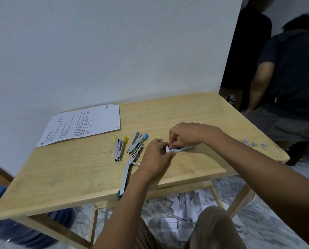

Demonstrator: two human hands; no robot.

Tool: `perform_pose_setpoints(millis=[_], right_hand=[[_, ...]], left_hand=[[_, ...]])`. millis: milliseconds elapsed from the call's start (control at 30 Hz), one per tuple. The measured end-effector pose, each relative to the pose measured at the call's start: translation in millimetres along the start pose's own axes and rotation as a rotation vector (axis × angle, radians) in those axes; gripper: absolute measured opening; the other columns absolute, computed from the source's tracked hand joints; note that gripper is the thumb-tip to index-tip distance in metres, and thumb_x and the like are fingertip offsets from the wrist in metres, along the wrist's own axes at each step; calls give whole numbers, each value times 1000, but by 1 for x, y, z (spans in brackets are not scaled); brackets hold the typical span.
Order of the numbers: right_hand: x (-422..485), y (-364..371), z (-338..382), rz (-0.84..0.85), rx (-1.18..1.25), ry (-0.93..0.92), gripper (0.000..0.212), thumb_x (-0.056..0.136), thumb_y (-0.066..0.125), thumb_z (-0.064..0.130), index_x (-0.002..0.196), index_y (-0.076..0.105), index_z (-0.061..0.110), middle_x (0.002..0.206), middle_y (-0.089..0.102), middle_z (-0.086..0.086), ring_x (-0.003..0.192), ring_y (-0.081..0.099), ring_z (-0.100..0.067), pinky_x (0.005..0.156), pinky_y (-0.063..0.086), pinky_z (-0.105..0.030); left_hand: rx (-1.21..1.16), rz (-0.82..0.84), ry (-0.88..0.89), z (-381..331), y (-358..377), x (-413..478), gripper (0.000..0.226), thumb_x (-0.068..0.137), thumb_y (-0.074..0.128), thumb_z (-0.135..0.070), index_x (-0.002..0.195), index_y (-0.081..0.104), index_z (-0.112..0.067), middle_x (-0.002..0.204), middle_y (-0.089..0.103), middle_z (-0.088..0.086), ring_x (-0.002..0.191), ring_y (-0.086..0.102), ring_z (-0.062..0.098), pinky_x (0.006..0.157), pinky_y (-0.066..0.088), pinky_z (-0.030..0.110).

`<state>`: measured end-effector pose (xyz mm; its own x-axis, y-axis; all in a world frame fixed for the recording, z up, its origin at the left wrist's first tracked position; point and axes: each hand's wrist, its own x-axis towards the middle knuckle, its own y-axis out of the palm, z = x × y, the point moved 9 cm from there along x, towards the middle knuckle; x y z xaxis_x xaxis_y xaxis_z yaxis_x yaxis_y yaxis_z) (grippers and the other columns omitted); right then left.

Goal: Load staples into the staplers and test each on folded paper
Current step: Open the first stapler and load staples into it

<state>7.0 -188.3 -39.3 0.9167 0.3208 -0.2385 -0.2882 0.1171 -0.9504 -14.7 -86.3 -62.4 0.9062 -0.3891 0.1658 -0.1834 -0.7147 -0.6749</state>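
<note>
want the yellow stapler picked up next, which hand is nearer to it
Left. The left hand is right of the yellow stapler; the right hand is farther right, beyond it.

We see a pale wooden worktop (78, 177) against a white wall (114, 51). At the upper right of the frame a person in a dark shirt (290, 78) has their back to us. At the lower left sits a blue water jug (15, 234). Paper scraps (184, 205) litter the marbled floor (258, 230).
</note>
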Motion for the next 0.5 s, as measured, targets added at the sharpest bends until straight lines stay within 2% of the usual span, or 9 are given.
perform_pose_setpoints(millis=[100,200,300,400,500], right_hand=[[-1,1,-3,-32,62,-9,11,91,63,40,90,71,33,107,65,10,91,59,-10,79,52,-32],[-8,-1,-8,-98,169,-16,16,93,62,37,95,73,26,104,62,11,94,58,-9,82,49,-29],[-17,-3,-17,-216,322,25,18,95,60,33,101,73,23,100,63,12,94,59,-8,81,48,-27],[-29,-6,-23,-375,545,44,18,95,61,32,105,73,23,100,69,11,94,63,-5,81,53,-27],[-40,-6,-26,-522,802,40,18,95,62,31,111,69,26,96,70,12,87,63,6,70,51,-13]], left_hand=[[4,3,-10,-1,0,-1,39,90,70,-28,124,66,-11,108,56,4,88,47,9,63,32,12],[0,9,-29,1,0,0,40,90,71,-27,126,65,-10,109,56,2,92,46,8,74,33,15],[-1,22,-47,1,1,0,44,90,70,-28,129,63,-9,117,57,4,96,47,8,82,35,17],[7,45,-54,-1,1,-1,51,90,70,-29,135,58,-10,122,55,4,99,46,8,86,36,18],[-6,41,-49,-4,-5,-6,60,88,71,-32,141,50,-14,124,55,3,98,50,8,83,39,15]])
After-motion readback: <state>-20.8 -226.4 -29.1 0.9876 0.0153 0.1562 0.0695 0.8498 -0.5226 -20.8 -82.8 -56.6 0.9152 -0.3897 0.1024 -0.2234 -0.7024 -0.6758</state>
